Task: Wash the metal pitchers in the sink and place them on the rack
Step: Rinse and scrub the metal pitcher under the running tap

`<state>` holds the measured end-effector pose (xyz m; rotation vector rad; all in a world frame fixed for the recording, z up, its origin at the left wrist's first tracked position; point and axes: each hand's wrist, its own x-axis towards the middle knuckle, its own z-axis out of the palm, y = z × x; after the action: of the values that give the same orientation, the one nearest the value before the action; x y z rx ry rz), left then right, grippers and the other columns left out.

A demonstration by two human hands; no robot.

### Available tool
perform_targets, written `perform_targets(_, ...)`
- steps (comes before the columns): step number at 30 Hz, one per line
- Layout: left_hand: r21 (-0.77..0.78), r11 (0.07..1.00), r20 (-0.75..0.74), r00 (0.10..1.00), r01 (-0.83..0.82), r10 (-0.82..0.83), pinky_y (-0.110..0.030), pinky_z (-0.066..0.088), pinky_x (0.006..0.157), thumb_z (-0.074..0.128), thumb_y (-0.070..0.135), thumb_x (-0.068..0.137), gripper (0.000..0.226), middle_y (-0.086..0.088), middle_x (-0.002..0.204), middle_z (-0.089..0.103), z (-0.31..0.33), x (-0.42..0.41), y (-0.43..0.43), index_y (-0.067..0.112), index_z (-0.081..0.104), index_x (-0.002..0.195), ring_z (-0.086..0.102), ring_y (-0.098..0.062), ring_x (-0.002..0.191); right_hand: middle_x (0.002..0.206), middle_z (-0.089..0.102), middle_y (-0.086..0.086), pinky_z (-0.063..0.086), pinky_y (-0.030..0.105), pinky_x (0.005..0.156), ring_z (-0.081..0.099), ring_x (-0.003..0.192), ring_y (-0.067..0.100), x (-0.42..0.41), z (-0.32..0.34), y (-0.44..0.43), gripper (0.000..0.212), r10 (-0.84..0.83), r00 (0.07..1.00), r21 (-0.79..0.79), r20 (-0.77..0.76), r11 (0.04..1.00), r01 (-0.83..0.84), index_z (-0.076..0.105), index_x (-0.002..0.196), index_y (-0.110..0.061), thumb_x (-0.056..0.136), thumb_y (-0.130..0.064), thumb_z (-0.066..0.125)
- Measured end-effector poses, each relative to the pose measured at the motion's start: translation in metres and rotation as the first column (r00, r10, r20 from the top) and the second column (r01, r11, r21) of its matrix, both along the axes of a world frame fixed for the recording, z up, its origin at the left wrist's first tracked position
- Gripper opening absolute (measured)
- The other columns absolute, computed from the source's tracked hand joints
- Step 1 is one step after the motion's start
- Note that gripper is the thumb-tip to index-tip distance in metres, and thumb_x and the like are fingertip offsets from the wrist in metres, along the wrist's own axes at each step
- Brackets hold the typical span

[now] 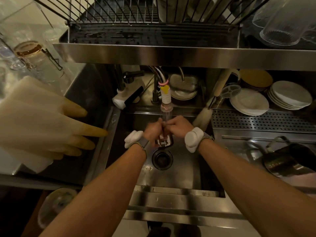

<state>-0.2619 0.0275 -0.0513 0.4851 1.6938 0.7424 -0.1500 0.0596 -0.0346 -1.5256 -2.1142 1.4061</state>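
Water ran from the faucet (165, 94) onto a small pitcher (164, 141), a shiny metal vessel held low over the sink (184, 170), just above the drain (161, 159). The left hand (153, 130) and the right hand (179, 125) met at its upper edge under the stream, fingers curled onto it from either side; which parts of the rim they pinched could not be told, since the stream and knuckles hid them. That put the work in the rinsing stage for this piece, by my reading. A larger pitcher (289, 161) lay tipped on the counter (239, 144) to the right of the basin, well apart from the hands, and looked unwashed or at least not yet put away. The rack (119, 17) overhead carried clear glasses (282, 26) at its right end, and no metal pitcher could be made out on it. So the task seemed early: nothing racked, one piece under water, at least one more to wash.
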Motion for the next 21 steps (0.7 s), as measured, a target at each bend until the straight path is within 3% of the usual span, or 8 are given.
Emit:
perform_targets(2,-0.004,1.0,-0.006,1.0,-0.001,0.001,-0.039,0.056,0.08,0.037,0.041,0.099,0.055,-0.03,0.12,0.061,-0.009,-0.002,0.002,-0.003,0.056,0.125,0.061,-0.041,0.111,0.087,0.072,0.005,0.051,0.032,0.084,0.065,0.088,0.019,0.008,-0.002,0.006,0.016,-0.033,0.999,0.028,0.036,0.999,0.032,0.076,0.091,-0.009,0.086,-0.014,0.062)
perform_targets(4,-0.002,0.999,-0.063,0.997,0.033,-0.033,-0.026,0.047,0.059,0.036,0.038,0.1,0.057,-0.031,0.132,0.054,-0.009,-0.003,0.0,-0.009,0.051,0.128,0.054,-0.045,0.12,0.098,0.074,0.008,0.052,0.034,0.091,0.066,0.094,0.021,0.019,-0.005,0.01,0.017,-0.044,0.995,0.019,0.093,0.999,0.042,0.076,0.094,-0.008,0.085,-0.013,0.062)
perform_targets(8,-0.031,0.995,-0.422,0.902,0.09,-0.094,-0.035,0.051,0.092,0.046,0.05,0.093,0.06,-0.021,0.12,0.065,-0.007,0.002,0.011,-0.003,0.066,0.113,0.062,-0.036,0.112,0.095,0.071,0.005,0.048,0.029,0.08,0.061,0.086,0.015,0.043,-0.016,0.01,0.021,-0.037,0.985,0.019,0.168,0.999,0.035,0.074,0.098,-0.008,0.09,-0.014,0.056)
perform_targets(9,-0.031,0.99,-0.46,0.877,0.139,-0.138,-0.037,0.051,0.093,0.049,0.047,0.092,0.055,-0.02,0.117,0.067,-0.007,0.004,0.013,-0.002,0.068,0.109,0.063,-0.036,0.11,0.094,0.071,0.005,0.047,0.028,0.078,0.061,0.085,0.016,0.048,-0.02,0.01,0.022,-0.021,0.982,0.024,0.187,1.0,0.017,0.074,0.098,-0.008,0.091,-0.014,0.055)
perform_targets(12,0.031,0.959,-0.379,0.891,0.283,-0.25,-0.031,0.049,0.071,0.049,0.029,0.093,0.037,-0.027,0.097,0.07,-0.015,0.0,0.005,0.0,0.069,0.083,0.065,-0.039,0.093,0.092,0.071,0.007,0.05,0.033,0.082,0.064,0.088,0.02,0.057,-0.03,0.009,0.022,-0.005,0.979,0.007,0.203,1.0,0.004,0.074,0.096,-0.008,0.092,-0.016,0.054)
perform_targets(15,0.057,0.993,-0.314,0.946,0.101,-0.078,-0.027,0.039,0.059,0.046,0.019,0.093,0.037,-0.011,0.056,0.057,-0.018,-0.013,-0.013,0.012,0.056,0.058,0.053,-0.026,0.056,0.082,0.068,0.008,0.049,0.031,0.075,0.063,0.08,0.019,0.063,-0.039,0.003,0.021,0.007,0.981,-0.016,0.193,1.0,-0.004,0.073,0.082,-0.011,0.091,-0.016,0.054)
perform_targets(18,0.085,0.996,-0.335,0.941,-0.017,0.044,-0.029,0.037,0.063,0.043,0.021,0.092,0.038,-0.01,0.062,0.055,-0.018,-0.015,-0.021,0.013,0.054,0.057,0.05,-0.023,0.058,0.071,0.066,0.005,0.046,0.024,0.064,0.062,0.07,0.015,0.069,-0.041,-0.002,0.023,0.012,0.985,-0.025,0.172,1.0,-0.008,0.071,0.075,-0.007,0.09,-0.013,0.055)
perform_targets(21,0.146,0.987,-0.291,0.951,-0.065,0.106,-0.035,0.038,0.071,0.044,0.023,0.09,0.038,-0.013,0.066,0.056,-0.02,-0.007,-0.018,0.014,0.051,0.054,0.052,-0.025,0.067,0.075,0.066,0.004,0.047,0.026,0.072,0.061,0.074,0.014,0.076,-0.039,0.0,0.019,-0.008,0.986,-0.032,0.165,0.999,0.014,0.073,0.091,-0.006,0.091,-0.014,0.056)
